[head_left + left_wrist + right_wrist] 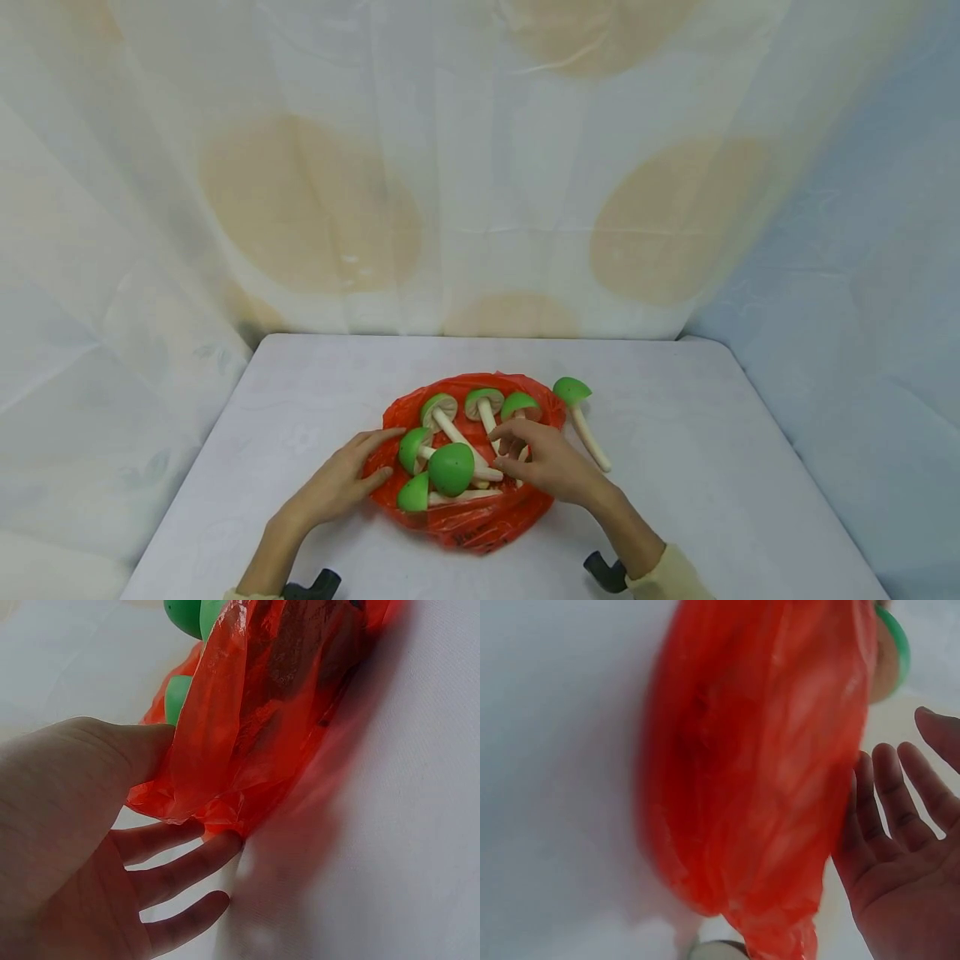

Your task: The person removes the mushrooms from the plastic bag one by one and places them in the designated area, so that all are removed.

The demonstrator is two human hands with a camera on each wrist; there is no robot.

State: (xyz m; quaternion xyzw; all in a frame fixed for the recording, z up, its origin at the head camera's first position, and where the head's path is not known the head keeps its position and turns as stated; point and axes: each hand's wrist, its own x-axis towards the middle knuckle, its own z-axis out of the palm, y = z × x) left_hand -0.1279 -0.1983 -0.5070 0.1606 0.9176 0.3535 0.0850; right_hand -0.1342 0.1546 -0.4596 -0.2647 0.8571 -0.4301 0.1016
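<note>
Red bag point(480, 517) sits mid-table point(712, 467), loaded with green-capped mushrooms point(451, 468). Left hand point(348, 482) lies flat against the bag's left edge, fingers relaxed. Right hand point(546, 461) hovers over the mushrooms, fingers loose, gripping nothing. One mushroom point(579, 414) lies just outside on the right.

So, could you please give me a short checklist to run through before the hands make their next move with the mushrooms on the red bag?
1. Left hand on the red bag: ok, its fingers lie fairly straight against the bag's left edge.
2. Right hand free: ok, fingers open over the stems, gripping nothing that shows.
3. Mushrooms inside the bag: not ok, one green-capped mushroom lies on the table beside the bag's right rim.
4. Bag mouth open: ok, the pile of mushrooms lies exposed.
5. Bag firmly gripped: cannot tell, the left wrist view shows plastic between thumb and fingers, loosely at most.
</note>
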